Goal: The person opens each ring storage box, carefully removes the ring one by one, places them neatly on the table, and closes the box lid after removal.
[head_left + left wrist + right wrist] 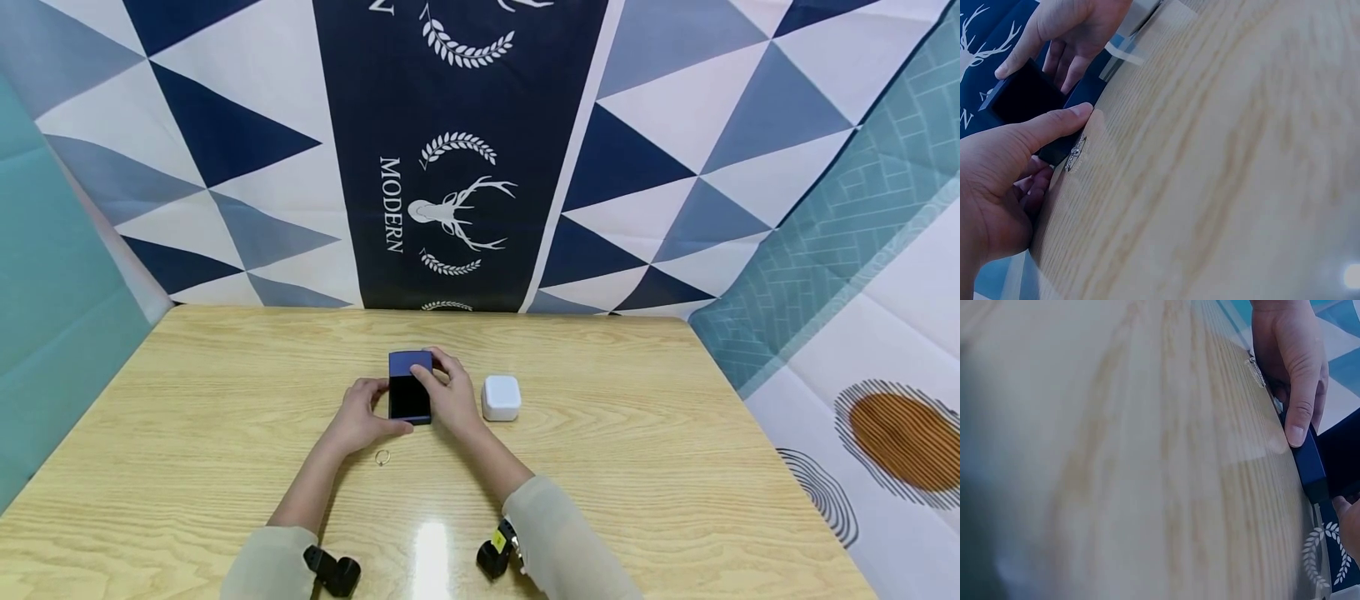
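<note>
A dark blue ring box (409,400) sits on the table with its lid raised, black inside. My left hand (362,421) holds the base, thumb along the front edge and fingers at the left side. On the lid, my right hand (453,400) grips the right side, thumb on the inner face and fingers behind. A thin ring (377,457) lies on the wood just in front of the box, below the left thumb. In the left wrist view the ring (1075,154) shows a sparkling, stone-set band.
To the right of the right hand stands a small white rounded cube (501,397). The wooden table (637,467) ends at the back against a patterned cloth (450,108) with a deer head and triangles. Black wrist cameras (335,573) sit at both cuffs.
</note>
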`<state>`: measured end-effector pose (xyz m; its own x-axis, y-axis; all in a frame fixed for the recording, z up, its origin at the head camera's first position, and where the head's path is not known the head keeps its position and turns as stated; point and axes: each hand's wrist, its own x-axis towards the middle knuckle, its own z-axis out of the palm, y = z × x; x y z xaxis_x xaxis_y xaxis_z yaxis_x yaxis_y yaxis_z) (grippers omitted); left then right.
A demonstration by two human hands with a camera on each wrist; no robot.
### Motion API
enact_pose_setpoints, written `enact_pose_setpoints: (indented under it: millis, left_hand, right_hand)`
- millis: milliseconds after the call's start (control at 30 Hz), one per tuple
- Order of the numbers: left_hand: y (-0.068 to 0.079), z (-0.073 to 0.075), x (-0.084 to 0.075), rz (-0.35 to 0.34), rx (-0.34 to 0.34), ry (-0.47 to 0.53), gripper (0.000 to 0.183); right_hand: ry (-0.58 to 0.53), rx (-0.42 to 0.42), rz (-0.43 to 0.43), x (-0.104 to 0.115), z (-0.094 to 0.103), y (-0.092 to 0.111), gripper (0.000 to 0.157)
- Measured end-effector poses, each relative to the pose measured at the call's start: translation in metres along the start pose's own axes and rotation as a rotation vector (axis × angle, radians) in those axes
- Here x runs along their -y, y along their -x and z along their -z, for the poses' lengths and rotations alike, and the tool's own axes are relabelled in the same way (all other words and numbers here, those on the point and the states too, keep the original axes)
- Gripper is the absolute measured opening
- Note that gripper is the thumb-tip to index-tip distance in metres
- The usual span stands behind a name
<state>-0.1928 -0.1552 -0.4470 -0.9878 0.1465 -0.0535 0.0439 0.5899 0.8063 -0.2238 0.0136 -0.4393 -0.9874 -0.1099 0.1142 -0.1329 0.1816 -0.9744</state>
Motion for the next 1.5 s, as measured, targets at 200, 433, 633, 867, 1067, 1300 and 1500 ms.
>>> enact_pose_setpoints:
  millis: [200, 433, 633, 867, 1067, 1300, 1500]
  left_hand:
    - [0.0, -0.001, 0.001, 0.003, 0.003, 0.001, 0.085]
    - [0.001, -0.001, 0.0, -0.005, -0.002, 0.002, 0.083]
    - [0.001, -0.001, 0.0, -0.005, 0.001, 0.003, 0.084]
    - [0.0, 0.0, -0.001, -0.009, 0.0, 0.003, 0.084]
    - [0.0, 0.0, 0.0, -0.008, 0.003, 0.005, 0.085]
    - [-0.001, -0.001, 0.0, 0.0, 0.003, 0.003, 0.086]
    - [-0.001, -0.002, 0.0, 0.003, -0.005, 0.002, 0.086]
  right_hand:
    - [0.009, 0.001, 0.008, 0.0, 0.001, 0.001, 0.046]
    - [-0.006, 0.012, 0.018, 0.002, 0.002, 0.003, 0.047]
    - [-0.013, 0.013, 0.01, 0.002, 0.002, 0.003, 0.046]
    - [-0.033, 0.032, -0.014, 0.025, 0.005, 0.013, 0.043]
    - [-0.058, 0.043, -0.035, 0.034, 0.005, 0.017, 0.04]
    - [-0.073, 0.034, -0.028, 0.031, 0.004, 0.016, 0.039]
    - [-0.088, 0.029, -0.026, 0.029, 0.004, 0.016, 0.04]
